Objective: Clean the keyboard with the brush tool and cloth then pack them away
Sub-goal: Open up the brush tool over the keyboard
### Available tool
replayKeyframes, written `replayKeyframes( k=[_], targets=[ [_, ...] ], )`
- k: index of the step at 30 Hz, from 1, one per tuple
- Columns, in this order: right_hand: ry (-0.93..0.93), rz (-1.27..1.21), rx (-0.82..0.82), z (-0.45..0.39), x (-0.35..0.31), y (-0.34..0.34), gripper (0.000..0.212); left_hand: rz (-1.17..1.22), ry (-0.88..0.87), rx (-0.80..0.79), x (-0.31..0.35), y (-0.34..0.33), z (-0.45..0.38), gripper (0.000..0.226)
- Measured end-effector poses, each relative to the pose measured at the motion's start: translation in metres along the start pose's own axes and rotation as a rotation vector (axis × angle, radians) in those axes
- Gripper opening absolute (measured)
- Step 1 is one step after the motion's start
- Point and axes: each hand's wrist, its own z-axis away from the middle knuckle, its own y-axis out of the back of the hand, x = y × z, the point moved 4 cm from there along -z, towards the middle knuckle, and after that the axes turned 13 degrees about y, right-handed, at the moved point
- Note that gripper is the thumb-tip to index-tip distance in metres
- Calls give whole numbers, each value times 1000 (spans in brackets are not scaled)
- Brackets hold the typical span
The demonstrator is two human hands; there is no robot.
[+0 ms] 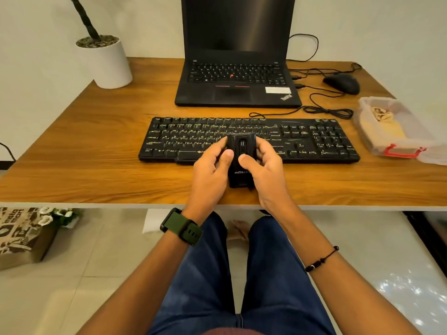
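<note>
A black brush tool (242, 151), a flat rectangular case with a slider on top, is held over the front edge of the black keyboard (314, 139). My left hand (210, 165) grips its left side, thumb on top. My right hand (262, 165) grips its right side, thumb resting near the slider. The keyboard lies across the middle of the wooden desk (96, 141). A beige cloth (383, 114) lies inside a clear plastic box (396, 151) with a red latch at the desk's right edge. No bristles are visible on the tool.
An open black laptop (235, 81) stands behind the keyboard, with a black mouse (342, 83) and loose cables (329, 110) to its right. A white plant pot (106, 61) sits at the back left corner. Under the desk are my knees and a printed paper bag (21, 235).
</note>
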Motion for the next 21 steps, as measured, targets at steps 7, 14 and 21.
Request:
replayKeyframes(
  k=[7, 14, 21],
  targets=[
    [3, 13, 30, -1, 4, 3, 32, -36, -6, -15, 0, -1, 0, 40],
    [24, 42, 45, -1, 4, 4, 24, -43, -48, -38, 3, -1, 1, 38],
    [68, 93, 68, 0, 1, 5, 19, -13, -77, -53, 5, -2, 3, 34]
  ],
)
